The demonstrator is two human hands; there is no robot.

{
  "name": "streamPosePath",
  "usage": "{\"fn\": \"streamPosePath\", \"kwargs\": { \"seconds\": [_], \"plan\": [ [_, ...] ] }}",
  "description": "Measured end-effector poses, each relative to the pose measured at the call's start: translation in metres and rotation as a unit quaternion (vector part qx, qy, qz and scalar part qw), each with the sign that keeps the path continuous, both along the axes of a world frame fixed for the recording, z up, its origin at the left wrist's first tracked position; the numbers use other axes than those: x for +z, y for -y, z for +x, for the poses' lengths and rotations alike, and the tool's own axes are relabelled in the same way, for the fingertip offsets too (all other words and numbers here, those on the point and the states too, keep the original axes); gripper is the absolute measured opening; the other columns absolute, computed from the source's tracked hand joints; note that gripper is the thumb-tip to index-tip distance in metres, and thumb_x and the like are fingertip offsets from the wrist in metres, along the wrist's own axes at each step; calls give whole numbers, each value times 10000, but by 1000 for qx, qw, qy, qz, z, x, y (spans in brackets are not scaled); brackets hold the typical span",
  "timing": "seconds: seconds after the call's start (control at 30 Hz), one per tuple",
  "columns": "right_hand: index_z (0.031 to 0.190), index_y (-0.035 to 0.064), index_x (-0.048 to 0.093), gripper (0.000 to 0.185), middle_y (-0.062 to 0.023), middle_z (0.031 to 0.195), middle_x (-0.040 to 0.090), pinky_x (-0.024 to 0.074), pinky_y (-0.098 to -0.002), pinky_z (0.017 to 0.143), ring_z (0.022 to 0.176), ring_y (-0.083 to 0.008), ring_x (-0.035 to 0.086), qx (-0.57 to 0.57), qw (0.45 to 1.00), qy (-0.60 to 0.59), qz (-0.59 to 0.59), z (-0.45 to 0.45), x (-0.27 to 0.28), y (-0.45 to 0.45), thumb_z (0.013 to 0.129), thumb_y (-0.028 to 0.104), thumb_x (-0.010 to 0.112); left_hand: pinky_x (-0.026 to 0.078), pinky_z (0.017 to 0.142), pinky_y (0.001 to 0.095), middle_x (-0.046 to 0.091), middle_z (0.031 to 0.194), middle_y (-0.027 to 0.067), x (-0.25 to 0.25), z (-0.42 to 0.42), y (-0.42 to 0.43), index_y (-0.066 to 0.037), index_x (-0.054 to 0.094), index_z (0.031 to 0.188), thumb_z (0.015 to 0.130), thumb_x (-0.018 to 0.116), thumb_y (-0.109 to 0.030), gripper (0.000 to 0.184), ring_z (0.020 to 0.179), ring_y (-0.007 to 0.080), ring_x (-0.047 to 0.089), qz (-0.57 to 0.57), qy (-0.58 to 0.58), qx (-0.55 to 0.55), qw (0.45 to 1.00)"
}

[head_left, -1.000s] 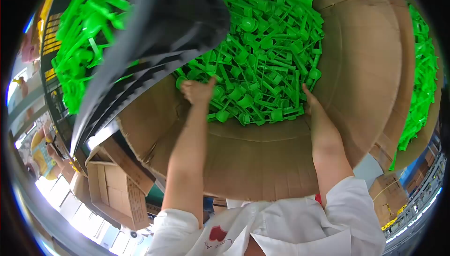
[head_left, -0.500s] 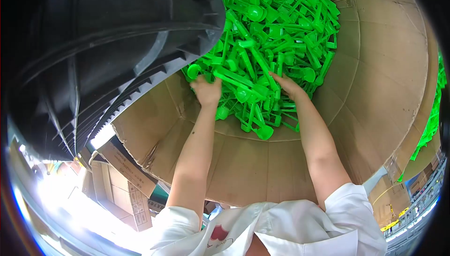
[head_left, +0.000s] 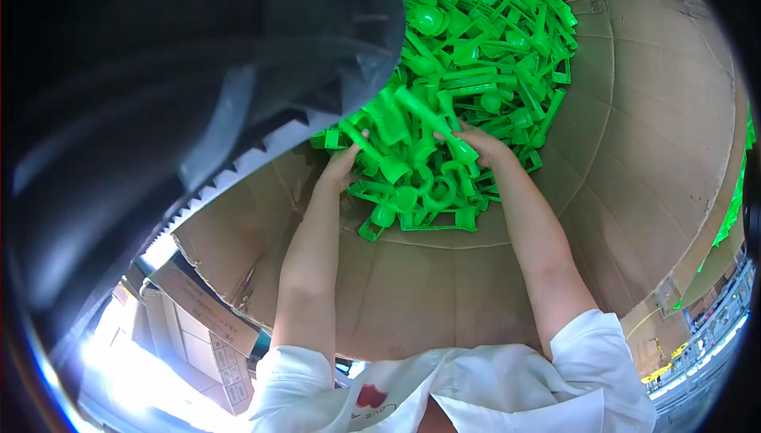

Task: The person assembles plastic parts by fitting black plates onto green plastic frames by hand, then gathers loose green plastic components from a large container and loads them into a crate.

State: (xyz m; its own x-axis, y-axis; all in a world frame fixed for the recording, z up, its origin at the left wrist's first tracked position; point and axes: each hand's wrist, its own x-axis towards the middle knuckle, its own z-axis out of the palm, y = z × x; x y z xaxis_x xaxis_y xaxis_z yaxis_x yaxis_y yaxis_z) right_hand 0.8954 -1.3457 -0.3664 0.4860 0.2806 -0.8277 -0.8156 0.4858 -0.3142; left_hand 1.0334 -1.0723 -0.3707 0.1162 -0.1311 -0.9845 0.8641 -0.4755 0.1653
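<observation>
Bright green plastic pieces (head_left: 483,44), long-handled with cup-like ends, fill the bottom of a large cardboard box (head_left: 634,116). My left hand (head_left: 344,165) is at the near left side of the heap, its fingers curled around some green pieces. Across from it, my right hand (head_left: 477,144) grips more of them, with its fingers partly under a long piece. A loose bunch of the pieces lies between both hands. A black ribbed plastic container (head_left: 317,60) hangs over the upper left and hides part of the heap.
Smaller cardboard boxes (head_left: 190,330) stand at the lower left, outside the big box. More green pieces (head_left: 733,203) show at the far right edge, beside another cardboard wall. The box's near rim lies in front of my white shirt.
The black container has swung across the left side of the view. My hands have closed on green pieces and gathered a bunch between them, and the right hand has moved inward.
</observation>
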Motion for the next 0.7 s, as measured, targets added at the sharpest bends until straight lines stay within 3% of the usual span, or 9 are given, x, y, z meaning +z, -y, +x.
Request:
{"fn": "streamPosePath", "kwargs": {
  "seconds": [0.1,0.13,0.27,0.37,0.4,0.57,0.7],
  "plan": [
    [1443,109,125,1126,-141,1353,400,443,-386,892,1201,-241,434,-65,997,-4,-50,0,-28,-25,615,457,804,337,953,565,312,1405,138,-17,-3,-3,-124,227,1411,675,649,-652,999,1270,311,323,-25,-31,39,998],
    [1441,86,113,1159,-155,1383,362,440,-405,900,1233,-261,409,-67,995,-22,-64,0,-32,-28,599,467,812,331,956,560,344,1386,129,-19,-9,7,-121,230,1410,661,659,-653,1014,1260,303,340,73,45,5,996],
    [1439,99,129,1133,-160,1369,375,434,-411,915,1210,-276,429,-156,982,-96,-34,-1,-11,-44,609,475,803,332,956,537,378,1366,121,-24,-7,1,-120,290,1382,662,672,-627,960,1239,295,368,60,14,-9,998],
    [1434,105,146,1095,-152,1353,394,452,-421,894,1175,-273,461,-110,991,-56,-49,4,13,-47,627,453,798,346,947,530,417,1339,117,17,-7,19,-119,355,1347,673,667,-620,896,1207,290,407,-61,-36,55,996],
    [1426,103,175,1036,-141,1319,435,470,-412,869,1144,-256,486,-100,993,-63,-11,7,22,-41,652,405,794,389,935,504,455,1305,87,8,-9,11,-154,429,1306,743,645,-544,717,1172,260,453,-49,-43,82,994],
    [1414,116,236,946,-125,1267,491,480,-369,856,1122,-221,504,-82,996,-14,14,13,75,-16,674,328,786,383,934,498,496,1277,75,28,-35,18,-159,445,1297,723,593,-649,769,1176,247,453,-141,-89,93,981],
    [1388,104,311,891,-108,1262,501,434,-351,910,1111,-207,509,-11,997,61,-47,7,139,12,669,326,788,300,987,513,449,1333,71,92,-57,48,-170,430,1318,724,526,-710,808,1227,248,402,-196,-116,118,967]
  ]
}}
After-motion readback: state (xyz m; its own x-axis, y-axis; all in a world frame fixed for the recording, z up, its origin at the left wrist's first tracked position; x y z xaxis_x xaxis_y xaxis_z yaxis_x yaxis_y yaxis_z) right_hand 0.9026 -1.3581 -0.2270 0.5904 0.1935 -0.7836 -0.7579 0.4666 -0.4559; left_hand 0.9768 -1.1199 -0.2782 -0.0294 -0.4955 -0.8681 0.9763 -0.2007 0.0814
